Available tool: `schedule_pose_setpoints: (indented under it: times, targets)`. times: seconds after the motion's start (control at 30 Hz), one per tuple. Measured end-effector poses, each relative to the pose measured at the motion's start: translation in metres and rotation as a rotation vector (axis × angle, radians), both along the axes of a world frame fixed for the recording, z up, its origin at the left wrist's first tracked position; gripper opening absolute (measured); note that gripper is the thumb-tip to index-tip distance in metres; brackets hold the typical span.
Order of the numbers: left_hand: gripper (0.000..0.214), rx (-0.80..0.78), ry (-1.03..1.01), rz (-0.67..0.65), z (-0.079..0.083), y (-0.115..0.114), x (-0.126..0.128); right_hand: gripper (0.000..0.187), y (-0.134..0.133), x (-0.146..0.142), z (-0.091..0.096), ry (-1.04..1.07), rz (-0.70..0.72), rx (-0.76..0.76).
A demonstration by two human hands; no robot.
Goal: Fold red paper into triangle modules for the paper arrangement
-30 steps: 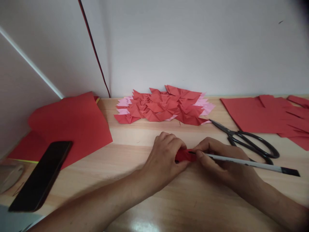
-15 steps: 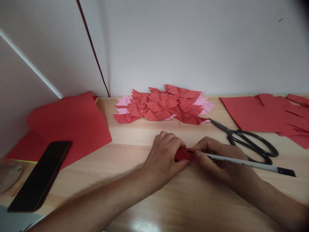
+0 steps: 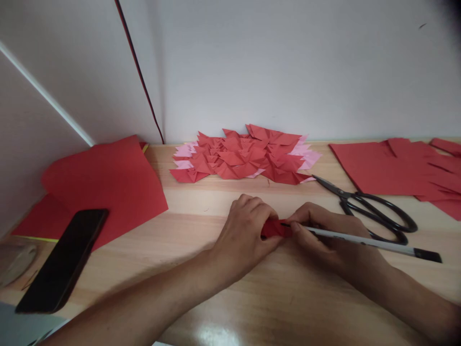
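Between finger and thumb, my left hand (image 3: 247,228) grips a small folded piece of red paper (image 3: 272,228) just above the wooden table. My right hand (image 3: 327,238) is closed around a pen (image 3: 363,240) with a pale barrel and black end cap. The pen's dark tip lies against the right part of the paper, and the right fingertips are close to the paper's edge. Much of the paper is hidden behind the fingers. Beyond both hands lies a heap of folded red and pink paper pieces (image 3: 237,156).
Black-handled scissors (image 3: 376,211) lie right of the heap, close to my right hand. Red paper sheets (image 3: 382,168) are stacked at the far right. On the left, a phone (image 3: 65,259) rests partly on larger red sheets (image 3: 108,187). A wall (image 3: 273,62) rises behind the table.
The view has shifted very slightly. Both hands keep almost the same hold, with the pen still at the red paper.
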State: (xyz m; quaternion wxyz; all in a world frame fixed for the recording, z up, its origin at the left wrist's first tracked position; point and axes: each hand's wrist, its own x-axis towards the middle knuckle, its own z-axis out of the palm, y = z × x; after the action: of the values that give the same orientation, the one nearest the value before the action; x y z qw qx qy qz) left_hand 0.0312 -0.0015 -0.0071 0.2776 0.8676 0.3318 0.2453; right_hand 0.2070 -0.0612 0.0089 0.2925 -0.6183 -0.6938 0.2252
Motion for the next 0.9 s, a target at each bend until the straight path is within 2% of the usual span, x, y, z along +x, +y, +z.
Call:
schedule_pose_setpoints:
  times: [0.63,0.9]
  targets:
    - [0.017,-0.001,-0.010,-0.005,0.0006,0.0004,-0.0002,0.015,0.0001,0.0000,-0.0027,-0.036,-0.017,0.029]
    - [0.016,0.001,-0.003,-0.004,-0.0004,0.0007,-0.0001,0.015,0.0009,0.0026,-0.0018,-0.042,0.023,0.022]
